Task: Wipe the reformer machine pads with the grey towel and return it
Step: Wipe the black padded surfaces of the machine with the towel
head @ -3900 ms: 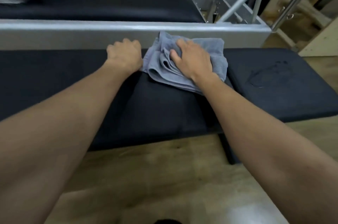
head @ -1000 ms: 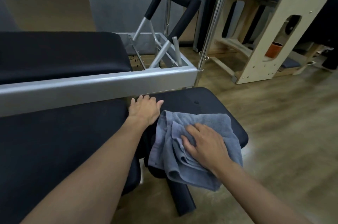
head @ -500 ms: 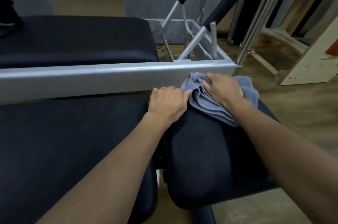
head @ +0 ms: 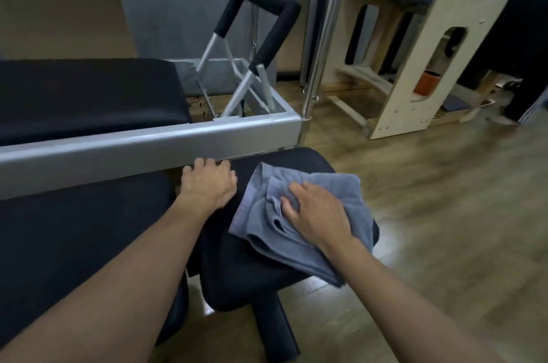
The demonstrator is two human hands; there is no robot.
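Observation:
The grey towel (head: 261, 214) lies bunched on a small black pad (head: 246, 267) at the right end of the reformer. My right hand (head: 317, 214) presses flat on the towel, fingers spread over its folds. My left hand (head: 209, 181) rests palm down on the pad's far left corner, beside the towel and just under the silver frame rail (head: 148, 146). A larger black pad (head: 74, 238) lies to the left, and the black carriage pad (head: 89, 92) sits beyond the rail.
A padded black foot bar (head: 267, 6) on silver struts rises behind the rail. A chrome pole (head: 323, 45) stands at the frame's corner. A wooden barrel unit (head: 415, 66) stands on the wood floor (head: 444, 214) to the right.
My right hand has drawn the towel back from the rail toward the pad's near right side. The left hand stays by the rail. The view has tilted up and right.

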